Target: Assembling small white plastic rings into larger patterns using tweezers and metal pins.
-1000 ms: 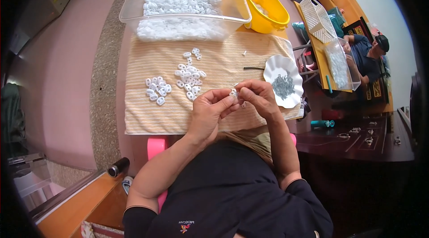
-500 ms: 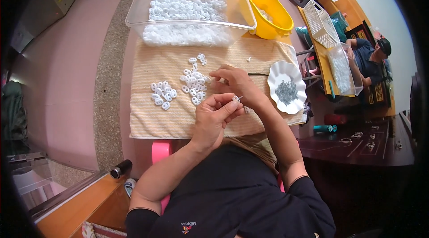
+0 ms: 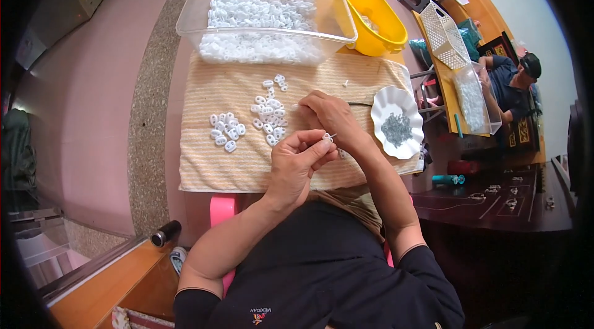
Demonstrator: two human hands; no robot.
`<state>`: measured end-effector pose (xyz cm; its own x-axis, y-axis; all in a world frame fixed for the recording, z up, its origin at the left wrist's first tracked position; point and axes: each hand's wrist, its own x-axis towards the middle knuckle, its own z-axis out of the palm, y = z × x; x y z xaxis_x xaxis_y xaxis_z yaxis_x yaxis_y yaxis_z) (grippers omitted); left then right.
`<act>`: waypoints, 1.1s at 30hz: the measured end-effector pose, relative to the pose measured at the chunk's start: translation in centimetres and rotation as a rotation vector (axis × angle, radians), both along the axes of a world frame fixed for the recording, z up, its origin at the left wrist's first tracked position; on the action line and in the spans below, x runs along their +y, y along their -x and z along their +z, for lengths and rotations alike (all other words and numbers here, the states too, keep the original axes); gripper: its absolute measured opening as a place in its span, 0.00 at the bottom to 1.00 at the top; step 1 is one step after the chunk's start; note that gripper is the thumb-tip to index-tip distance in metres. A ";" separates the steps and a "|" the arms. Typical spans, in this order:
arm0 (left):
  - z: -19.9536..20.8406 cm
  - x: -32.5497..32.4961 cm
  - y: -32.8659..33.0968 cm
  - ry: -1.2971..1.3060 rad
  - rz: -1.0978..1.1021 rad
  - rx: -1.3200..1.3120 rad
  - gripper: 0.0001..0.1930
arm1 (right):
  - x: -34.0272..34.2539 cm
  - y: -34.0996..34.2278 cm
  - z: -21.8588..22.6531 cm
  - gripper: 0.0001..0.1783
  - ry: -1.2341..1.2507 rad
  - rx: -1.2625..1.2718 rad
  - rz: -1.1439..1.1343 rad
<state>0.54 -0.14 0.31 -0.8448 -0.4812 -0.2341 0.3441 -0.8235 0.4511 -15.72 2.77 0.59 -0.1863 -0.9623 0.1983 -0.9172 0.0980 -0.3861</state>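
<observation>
My left hand [image 3: 296, 159] is closed, thumb and forefinger pinching a small white plastic piece [image 3: 328, 138] with a thin pin-like bit sticking out. Just beyond it, my right hand [image 3: 332, 117] is bent over the towel with fingers curled in; whatever its fingertips hold is hidden. Left of the right hand lies a loose pile of white oval pieces with two holes [image 3: 268, 112]. A second, smaller group of such pieces [image 3: 226, 131] rests farther left. To the right stands a white scalloped dish [image 3: 382, 99] holding many tiny grey bits [image 3: 396, 127].
A striped towel [image 3: 204, 168] covers the work surface. At its far side stand a clear bin [image 3: 272, 33] of white pieces and a yellow tub [image 3: 387, 38]. A thin dark rod [image 3: 360, 104] lies beside the dish. Another person [image 3: 507, 81] sits at a table on the right.
My right hand has drawn slightly to the right, away from the pile, with its fingers more curled. My left hand keeps its pinch on the white piece, almost unmoved.
</observation>
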 end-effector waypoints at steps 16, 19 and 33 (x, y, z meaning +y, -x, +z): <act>-0.4 -0.1 0.1 0.005 0.016 -0.019 0.08 | -0.1 0.2 0.6 0.07 -0.072 0.000 -0.059; -0.5 -0.1 0.1 0.010 0.017 -0.020 0.08 | -0.3 0.3 0.6 0.09 -0.050 -0.021 -0.061; -0.3 -0.2 0.1 0.013 0.054 -0.031 0.08 | 0.4 0.5 1.5 0.12 -0.124 -0.222 -0.081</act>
